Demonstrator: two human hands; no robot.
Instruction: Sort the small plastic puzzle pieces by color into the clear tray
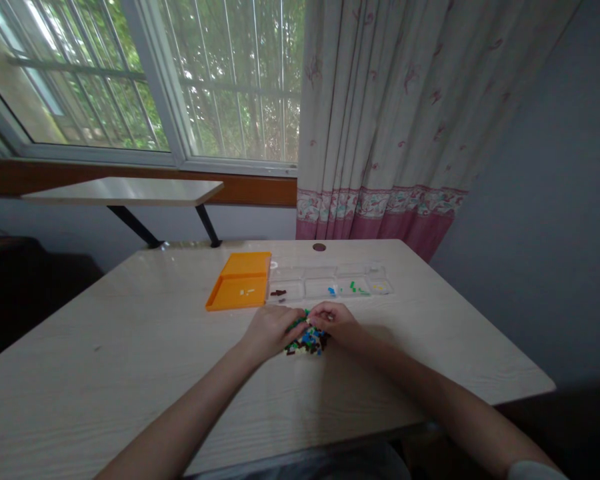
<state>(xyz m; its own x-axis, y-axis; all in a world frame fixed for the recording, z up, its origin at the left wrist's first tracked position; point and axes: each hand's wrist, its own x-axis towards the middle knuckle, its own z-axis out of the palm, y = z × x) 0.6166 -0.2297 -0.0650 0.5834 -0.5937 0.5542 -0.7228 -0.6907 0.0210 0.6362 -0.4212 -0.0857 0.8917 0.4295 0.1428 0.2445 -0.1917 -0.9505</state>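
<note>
A small heap of tiny building bricks [307, 340] in blue, green, brown, white and cream lies on the table between my hands. My left hand [271, 329] rests at the heap's left side, its index finger and thumb apart over the bricks. On the other side, my right hand [336, 321] has its fingers curled in, the tips close together at the heap's top edge. Whatever those tips pinch is too small to make out. Just beyond my hands is a clear compartment tray [320, 281] with a few brown, blue, green and yellow bricks sorted into separate compartments.
An orange open case [245, 272] stands left of the tray, with several pale pieces in its nearer half. A round dark cap [319, 247] sits at the table's back edge. A raised shelf [130, 191] is at back left, and a curtain [380, 133] hangs behind.
</note>
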